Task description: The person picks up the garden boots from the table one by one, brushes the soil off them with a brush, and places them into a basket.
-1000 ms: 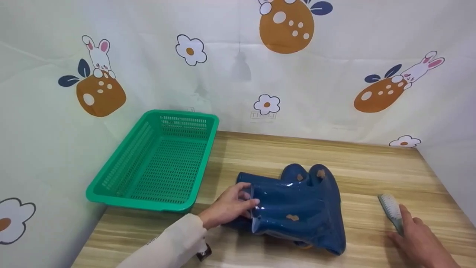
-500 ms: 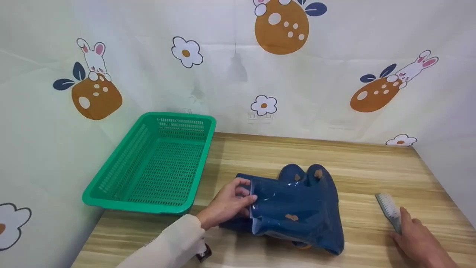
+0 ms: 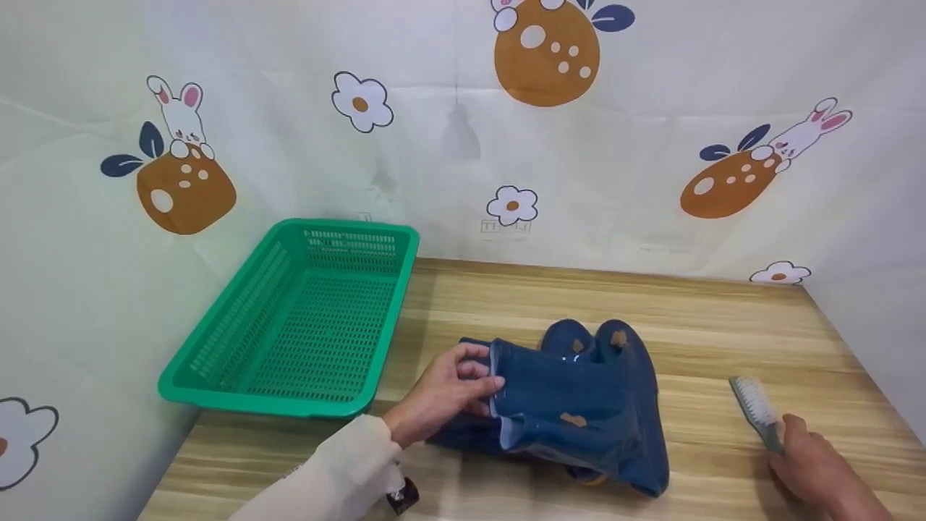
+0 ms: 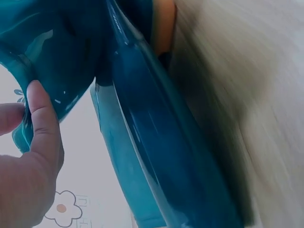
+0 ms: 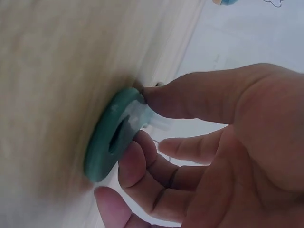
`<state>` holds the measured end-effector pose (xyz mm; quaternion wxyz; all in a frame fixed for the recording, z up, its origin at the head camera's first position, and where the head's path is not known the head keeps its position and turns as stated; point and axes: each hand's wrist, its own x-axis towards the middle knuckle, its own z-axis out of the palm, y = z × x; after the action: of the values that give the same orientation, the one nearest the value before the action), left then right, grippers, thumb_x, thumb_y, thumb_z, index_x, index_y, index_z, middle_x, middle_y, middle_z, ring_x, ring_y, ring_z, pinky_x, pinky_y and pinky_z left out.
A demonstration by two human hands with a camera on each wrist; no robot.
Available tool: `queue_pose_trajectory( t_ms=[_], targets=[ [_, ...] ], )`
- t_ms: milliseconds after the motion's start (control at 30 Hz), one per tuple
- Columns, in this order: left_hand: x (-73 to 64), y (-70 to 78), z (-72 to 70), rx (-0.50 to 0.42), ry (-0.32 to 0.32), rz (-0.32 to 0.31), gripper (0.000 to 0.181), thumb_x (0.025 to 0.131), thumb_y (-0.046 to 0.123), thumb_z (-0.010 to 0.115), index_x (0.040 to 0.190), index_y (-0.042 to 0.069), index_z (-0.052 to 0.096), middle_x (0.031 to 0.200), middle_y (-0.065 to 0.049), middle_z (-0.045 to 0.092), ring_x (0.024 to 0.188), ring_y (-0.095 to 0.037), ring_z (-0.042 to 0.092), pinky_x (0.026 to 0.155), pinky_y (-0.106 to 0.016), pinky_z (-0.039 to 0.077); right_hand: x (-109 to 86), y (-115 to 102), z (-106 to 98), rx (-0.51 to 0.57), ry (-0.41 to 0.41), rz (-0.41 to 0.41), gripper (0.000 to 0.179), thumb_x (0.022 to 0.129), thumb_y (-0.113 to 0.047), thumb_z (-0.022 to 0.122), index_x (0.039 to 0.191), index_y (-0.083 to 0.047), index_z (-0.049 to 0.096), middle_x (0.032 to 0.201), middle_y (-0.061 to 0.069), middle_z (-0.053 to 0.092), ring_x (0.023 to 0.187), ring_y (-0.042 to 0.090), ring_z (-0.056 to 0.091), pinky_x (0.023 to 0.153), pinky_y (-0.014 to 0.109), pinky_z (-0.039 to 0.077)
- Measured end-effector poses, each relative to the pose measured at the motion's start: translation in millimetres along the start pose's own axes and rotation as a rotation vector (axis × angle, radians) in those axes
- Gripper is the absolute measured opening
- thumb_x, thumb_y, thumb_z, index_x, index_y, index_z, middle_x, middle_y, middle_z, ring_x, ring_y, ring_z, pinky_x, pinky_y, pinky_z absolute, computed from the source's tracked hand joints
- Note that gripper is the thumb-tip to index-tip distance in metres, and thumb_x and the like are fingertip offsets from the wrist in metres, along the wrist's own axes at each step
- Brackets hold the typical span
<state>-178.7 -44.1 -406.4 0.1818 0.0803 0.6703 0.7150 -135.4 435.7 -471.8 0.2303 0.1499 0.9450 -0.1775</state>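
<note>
A pair of dark blue rubber boots (image 3: 571,391) with brown patches lies on its side on the table, one boot partly over the other. My left hand (image 3: 448,391) pinches the rim of the upper boot's shaft between thumb and fingers. In the left wrist view the left thumb (image 4: 42,118) presses on the glossy boot rim, while the lower boot (image 4: 156,137) lies beside it. To the right, my right hand (image 3: 814,459) holds the handle of a scrub brush (image 3: 756,405), its white bristles facing up. The right wrist view shows the brush's green handle (image 5: 111,137) between thumb and fingers, close to the tabletop.
A green perforated plastic basket (image 3: 289,318) stands on the left of the wooden table (image 3: 694,318). Behind and beside the table hangs a white printed cloth (image 3: 434,159). A small black object (image 3: 402,496) shows at the left cuff.
The upper boot's shaft has tilted up slightly at the rim, in my left hand. The right hand has slid a little back along the brush handle. The head view has shifted slightly.
</note>
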Motion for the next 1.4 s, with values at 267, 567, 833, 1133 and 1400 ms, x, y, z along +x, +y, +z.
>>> queue_pose_trajectory(
  t_ms=[267,567,833,1133,1400],
  targets=[
    [-1.2,2.3,5.8,-0.127,0.001,0.014,0.05,0.079,0.003,0.071,0.121,-0.006,0.045,0.089,-0.011,0.064,0.069,-0.019,0.065,0.063,-0.037,0.055,-1.6,2,-4,0.071,-0.008,-0.021,0.05,0.088,-0.012,0.057,0.112,0.022,0.03,0.083,0.018,0.049,0.073,0.024,0.05,0.061,0.034,0.044],
    [-2.5,4.5,14.8,-0.23,-0.005,0.035,0.058,0.073,-0.007,0.073,0.124,-0.006,0.044,0.097,-0.015,0.065,0.081,-0.024,0.067,0.067,-0.041,0.055,-0.7,3,-5,0.174,-0.059,0.018,0.026,0.088,-0.015,0.061,0.099,0.008,0.052,0.08,0.009,0.054,0.07,0.017,0.053,0.059,0.033,0.047],
    [-8.2,8.0,20.9,-0.271,0.015,0.028,0.068,0.072,-0.006,0.075,0.13,-0.003,0.04,0.104,-0.016,0.063,0.087,-0.028,0.067,0.074,-0.047,0.052,-10.1,4,-4,0.144,0.008,-0.061,0.019,0.092,-0.016,0.056,0.091,0.002,0.055,0.076,0.003,0.053,0.068,0.016,0.051,0.058,0.032,0.043],
    [-12.8,9.2,25.0,-0.308,0.016,0.019,0.074,0.07,-0.009,0.074,0.134,-0.003,0.037,0.112,-0.018,0.06,0.093,-0.03,0.064,0.075,-0.045,0.052,-31.2,-4,-4,0.335,0.127,-0.162,0.02,0.099,-0.013,0.038,0.104,0.006,0.038,0.074,0.005,0.055,0.063,0.017,0.055,0.051,0.029,0.045],
    [-15.4,7.0,22.8,-0.308,0.011,0.029,0.074,0.071,-0.011,0.073,0.135,-0.003,0.036,0.114,-0.018,0.06,0.094,-0.031,0.064,0.074,-0.044,0.053,-40.9,-11,-6,0.627,0.082,-0.201,0.045,0.102,-0.036,0.023,0.115,0.006,0.034,0.084,0.008,0.048,0.071,0.017,0.049,0.061,0.036,0.052]
  ],
)
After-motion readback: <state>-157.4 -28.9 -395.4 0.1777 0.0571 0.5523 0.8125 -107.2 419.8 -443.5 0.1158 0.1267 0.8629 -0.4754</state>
